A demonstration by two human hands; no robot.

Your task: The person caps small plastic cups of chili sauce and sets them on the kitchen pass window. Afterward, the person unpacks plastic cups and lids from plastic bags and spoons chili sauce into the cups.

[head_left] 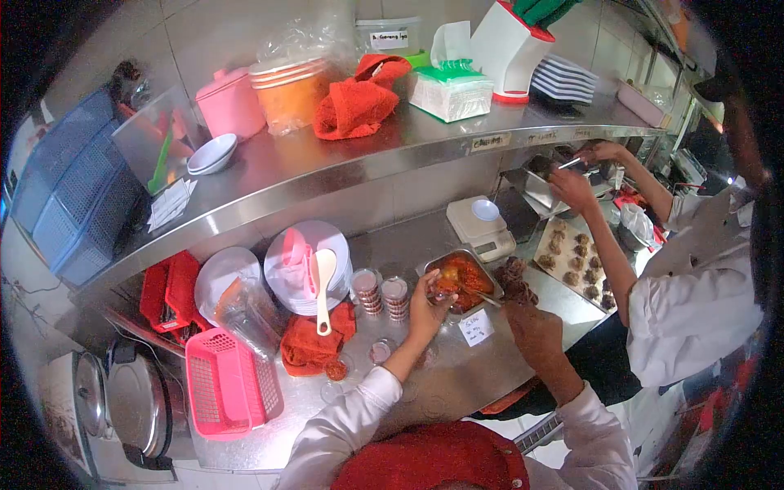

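My left hand [426, 309] is closed around a small clear plastic cup [446, 286] with red sauce, at the near left edge of a metal tray. Chunky red-orange sauce [465, 268] fills this tray. A spoon [482, 296] rests across the tray's near right side, and its handle runs to my right hand [529, 325]. That hand is closed at the handle's end, its fingertips partly hidden. Beyond it sits a dark reddish-brown lump [516, 282] whose kind I cannot make out. A handwritten paper label [476, 327] lies just below the tray.
Stacked sauce cups [395, 299] stand left of the tray. A kitchen scale [480, 230] sits behind it. At left are a pink basket [220, 384], a red cloth [314, 343] and plates [306, 237]. On the right a co-worker [678, 302] handles something beside a tray of dark clumps [576, 261]. An overhead shelf [327, 180] spans the top.
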